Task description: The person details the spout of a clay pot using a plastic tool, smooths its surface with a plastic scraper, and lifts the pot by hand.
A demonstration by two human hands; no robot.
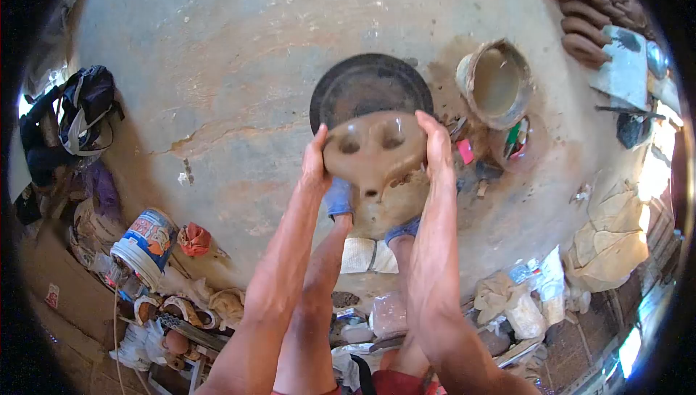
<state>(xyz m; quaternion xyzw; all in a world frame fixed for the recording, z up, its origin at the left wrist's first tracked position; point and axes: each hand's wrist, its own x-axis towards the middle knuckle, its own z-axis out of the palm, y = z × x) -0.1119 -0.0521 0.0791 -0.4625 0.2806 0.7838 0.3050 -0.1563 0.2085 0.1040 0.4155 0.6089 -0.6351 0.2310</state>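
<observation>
Between my two hands is a wet, shiny brown clay mask, with two deep eye-like hollows and a small dark hole at its lower end. My left hand grips its left edge, and my right hand clasps the right edge, thumbs along the sides. The fingers beneath the clay are hidden. Just beyond it lies a dark round disc on the floor, partly covered by the mask. To the right stands a worn bucket of muddy water.
Near the bucket are a pink piece and a small container of tools. Brown curved clay pieces are stacked at upper right. A backpack, a paint bucket and a red cloth lie left. Bags and clutter surround my legs.
</observation>
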